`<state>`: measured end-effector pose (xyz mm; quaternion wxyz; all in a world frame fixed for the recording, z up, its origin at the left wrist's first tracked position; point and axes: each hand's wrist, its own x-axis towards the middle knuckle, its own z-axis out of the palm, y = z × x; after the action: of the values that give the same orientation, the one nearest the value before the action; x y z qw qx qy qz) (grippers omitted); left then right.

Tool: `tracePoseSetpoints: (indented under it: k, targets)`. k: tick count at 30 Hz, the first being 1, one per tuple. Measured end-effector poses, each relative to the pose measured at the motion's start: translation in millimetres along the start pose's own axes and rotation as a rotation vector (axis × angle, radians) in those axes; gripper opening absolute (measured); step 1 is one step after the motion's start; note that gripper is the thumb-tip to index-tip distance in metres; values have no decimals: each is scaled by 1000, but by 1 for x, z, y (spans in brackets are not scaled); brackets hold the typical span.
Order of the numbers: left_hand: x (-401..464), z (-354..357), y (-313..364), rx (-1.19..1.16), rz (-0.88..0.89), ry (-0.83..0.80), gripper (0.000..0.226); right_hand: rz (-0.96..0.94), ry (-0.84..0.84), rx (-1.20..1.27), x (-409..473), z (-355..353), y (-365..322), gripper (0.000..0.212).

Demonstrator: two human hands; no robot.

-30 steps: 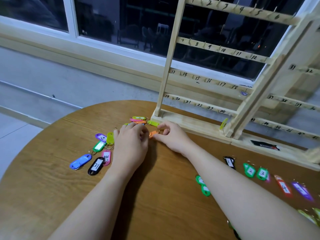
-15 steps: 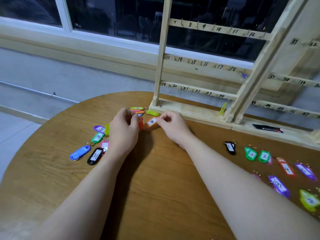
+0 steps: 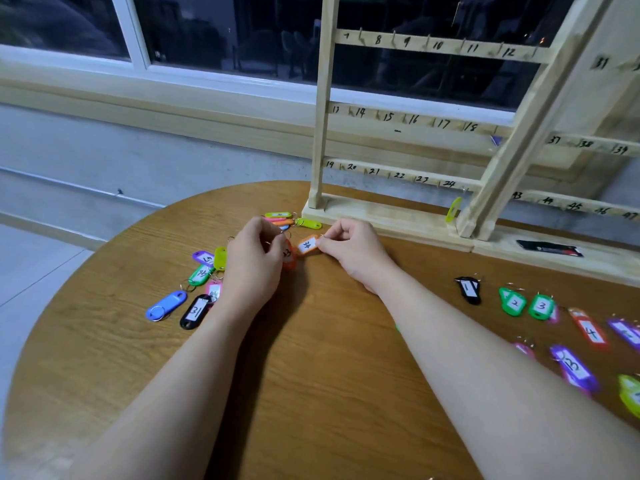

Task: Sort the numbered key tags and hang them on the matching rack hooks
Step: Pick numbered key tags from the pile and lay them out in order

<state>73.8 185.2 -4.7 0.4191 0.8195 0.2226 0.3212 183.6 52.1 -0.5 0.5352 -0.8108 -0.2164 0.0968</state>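
You're working under soft indoor light from above; the window (image 3: 225, 32) behind is dark and shows faint reflections. Your forearms throw a broad shadow onto the tabletop (image 3: 86, 358) between them. The wide lens bows the tabletop's edge and slants the rack (image 3: 388, 216). The tags at the right edge (image 3: 588, 332) are smeared with blur; the centre stays sharp.
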Motion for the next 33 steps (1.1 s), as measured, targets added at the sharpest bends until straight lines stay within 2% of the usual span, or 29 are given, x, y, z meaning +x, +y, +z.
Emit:
tracePoseSetpoints:
  k: [11,19,26,29,33]
  targets:
    - [2,-1,-2,22,-3,-75,22,-8,7,45,-1,0,0,10]
    - [3,-2,-1,-12,-7,-82,16,-48,-24,17,-5,-3,1,14]
    - [-5,-6,4,85,79,-123,8,-21,-118,-84,-12,-21,-7,12]
    - [-12,-3,13,-71,58,-171,7,-7,-68,-64,-29,-45,-8,12]
    - [-32,0,33,-218,37,-284,6,-10,-31,-155,-65,-90,-9,18]
